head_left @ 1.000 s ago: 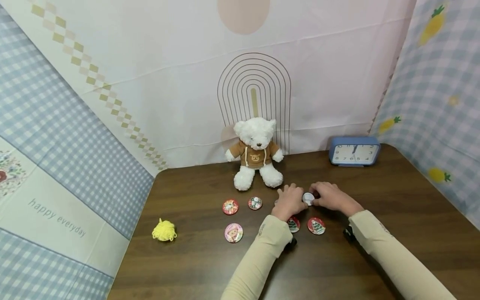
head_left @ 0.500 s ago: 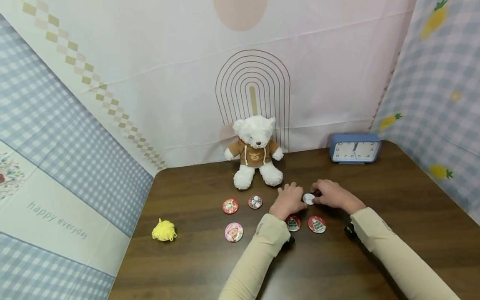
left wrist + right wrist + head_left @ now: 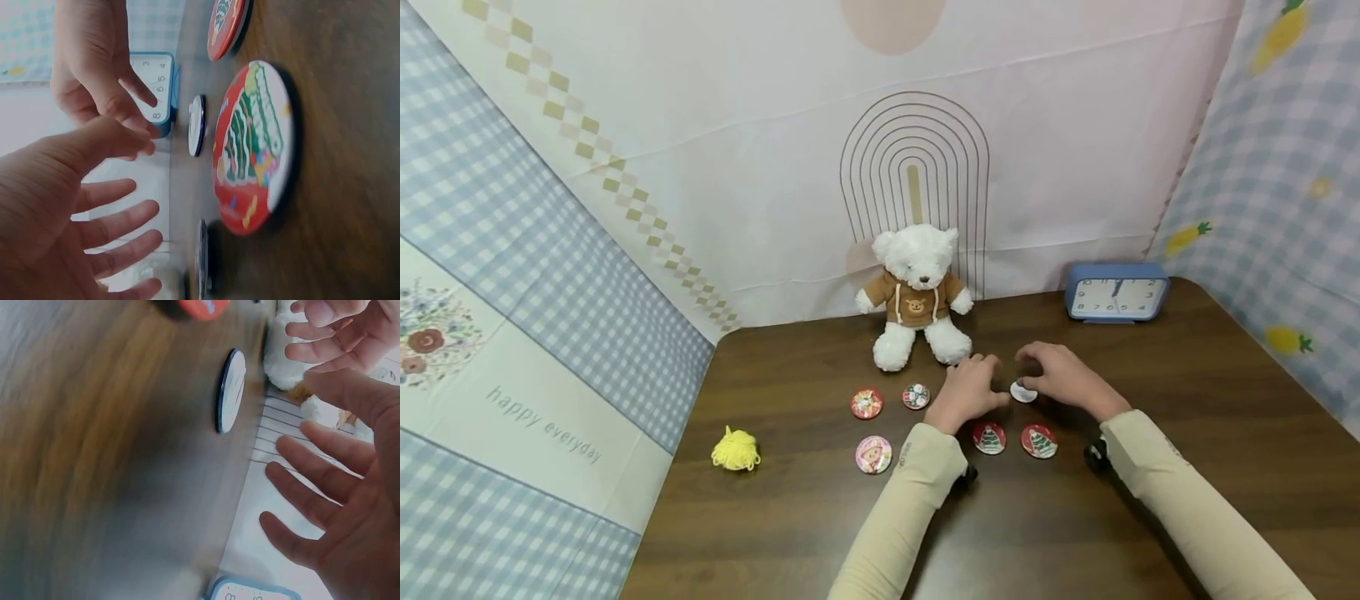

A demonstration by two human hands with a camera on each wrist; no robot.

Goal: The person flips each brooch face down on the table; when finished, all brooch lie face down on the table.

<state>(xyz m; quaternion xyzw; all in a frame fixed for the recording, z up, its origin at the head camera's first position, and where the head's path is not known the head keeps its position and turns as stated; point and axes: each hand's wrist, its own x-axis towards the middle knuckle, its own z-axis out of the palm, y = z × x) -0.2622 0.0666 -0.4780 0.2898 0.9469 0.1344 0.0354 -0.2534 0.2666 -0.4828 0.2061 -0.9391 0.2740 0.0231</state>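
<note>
On the bench [image 3: 760, 533], yarn [image 3: 736, 450] lies near the left edge, a bear [image 3: 916, 304] by the back edge with badges [image 3: 874, 455] before it, and a clock [image 3: 1117, 295] near the back right corner.

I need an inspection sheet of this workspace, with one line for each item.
Surface: brown wood-grain table.
Job's things: white-faced badge lying near right hand; two red tree badges closer to the person.
Clutter: yellow yarn, three other picture badges, teddy bear, blue clock.
Hands: left hand and right hand spread, holding nothing.
Cables: nothing seen.
Surroundings: white patterned cloth behind, blue checked cloth at both sides.
</note>
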